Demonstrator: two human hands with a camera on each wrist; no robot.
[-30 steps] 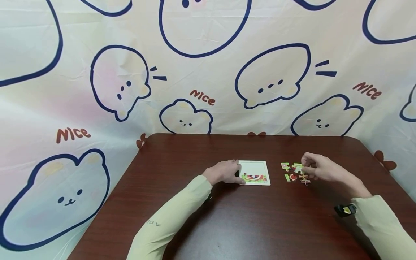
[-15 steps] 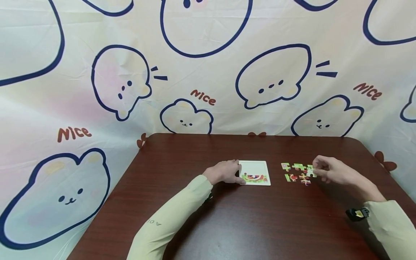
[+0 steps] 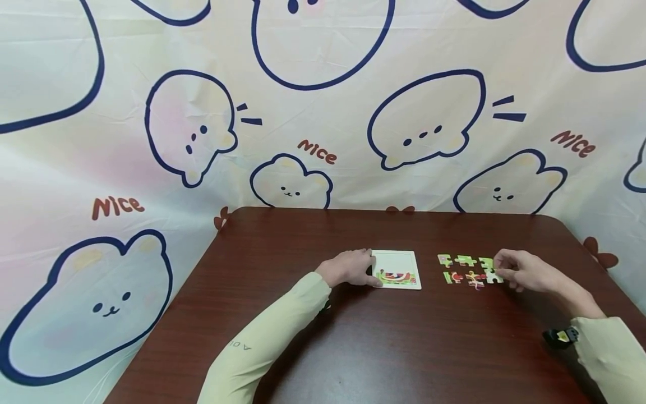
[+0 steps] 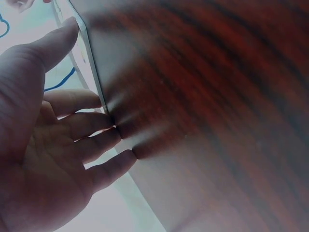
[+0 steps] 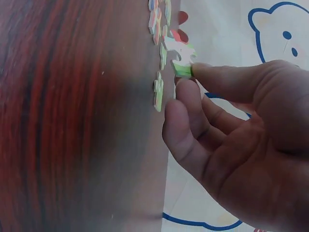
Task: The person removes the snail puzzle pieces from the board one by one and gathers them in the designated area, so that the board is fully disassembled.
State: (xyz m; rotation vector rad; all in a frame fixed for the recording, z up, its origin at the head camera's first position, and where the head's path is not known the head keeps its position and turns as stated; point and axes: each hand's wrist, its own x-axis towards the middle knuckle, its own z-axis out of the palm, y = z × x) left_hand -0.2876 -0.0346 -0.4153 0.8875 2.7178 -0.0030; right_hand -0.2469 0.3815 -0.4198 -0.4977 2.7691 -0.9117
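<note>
In the head view my left hand (image 3: 350,268) lies at the left side of a white puzzle board (image 3: 396,260), whose lower part carries a colourful picture strip. The left wrist view has the fingertips down on the table along the board's edge, with the thumb against that edge. To the right, my right hand (image 3: 527,272) pinches a jigsaw piece (image 5: 179,55) between thumb and index finger, tilted and above the table in the right wrist view. Loose jigsaw pieces (image 3: 465,260) lie beside it, including a green piece (image 3: 487,262) partly behind the fingers.
The brown wooden table (image 3: 383,348) runs up to a pale cloth backdrop (image 3: 348,123) printed with blue-outlined bears. Several loose pieces, among them one with red and green (image 3: 452,277), form two rough rows right of the board.
My right hand has moved right with the pinched piece, then a little toward me, uncovering the loose pieces it was over. My left hand stays at the board.
</note>
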